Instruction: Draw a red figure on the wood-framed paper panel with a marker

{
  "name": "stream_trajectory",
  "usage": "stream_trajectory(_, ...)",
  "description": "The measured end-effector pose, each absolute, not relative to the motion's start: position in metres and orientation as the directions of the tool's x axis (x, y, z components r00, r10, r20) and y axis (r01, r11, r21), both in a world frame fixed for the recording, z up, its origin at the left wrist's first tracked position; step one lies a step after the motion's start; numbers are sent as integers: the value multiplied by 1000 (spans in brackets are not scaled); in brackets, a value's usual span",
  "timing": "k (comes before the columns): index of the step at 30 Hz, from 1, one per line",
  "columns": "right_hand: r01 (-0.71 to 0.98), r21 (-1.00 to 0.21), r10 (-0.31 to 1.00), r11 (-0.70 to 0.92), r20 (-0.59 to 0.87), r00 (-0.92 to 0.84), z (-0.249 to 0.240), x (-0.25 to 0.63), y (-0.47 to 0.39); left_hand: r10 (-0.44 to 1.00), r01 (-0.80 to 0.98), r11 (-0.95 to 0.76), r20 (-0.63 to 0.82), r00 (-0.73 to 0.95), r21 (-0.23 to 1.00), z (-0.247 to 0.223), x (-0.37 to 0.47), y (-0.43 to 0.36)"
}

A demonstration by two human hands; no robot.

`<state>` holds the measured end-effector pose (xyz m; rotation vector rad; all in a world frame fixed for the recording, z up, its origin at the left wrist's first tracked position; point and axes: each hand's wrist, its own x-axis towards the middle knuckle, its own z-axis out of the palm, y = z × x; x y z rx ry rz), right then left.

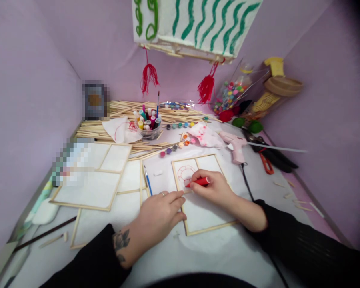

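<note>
At centre, pinching the marker [202, 182] in the right hand [213, 188]; resting the left hand [160, 212], fingers loosely spread, on the panel [208, 212]; apparently mid-way through one red drawing [186, 172], with visible panes elsewhere blank.

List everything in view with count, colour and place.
Framed panel: 1, white, centre
Other framed panels: 2+, white, left
Marker: 1, red, right hand
Marker tub: 1, clear, back
Loose paintbrush: 1, blue, left of framed panel
Glue gun: 1, pink, right
Paint pots: several, mixed, back
Wooden sticks: many, tan, back
Stained sheets: 2, white/red, back
Decorated box: 1, white/green, above
Tassels: 2, red, under box
Pixelated items: 2, unreadable, left
Walls: lilac, around
Smaller clutter: uncounted, mixed, both sides
Left hand: 1, bare, panel's left edge
Right hand: 1, bare, over panel
</note>
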<state>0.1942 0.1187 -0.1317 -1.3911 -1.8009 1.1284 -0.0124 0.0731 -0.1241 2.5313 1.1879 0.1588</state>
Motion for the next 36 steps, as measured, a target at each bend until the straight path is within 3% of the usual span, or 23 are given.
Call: stream_trajectory(36,431,-896,957,105,-26,-288,-134,188,120,766,730,-566,-81,637,383,-121,-11,73)
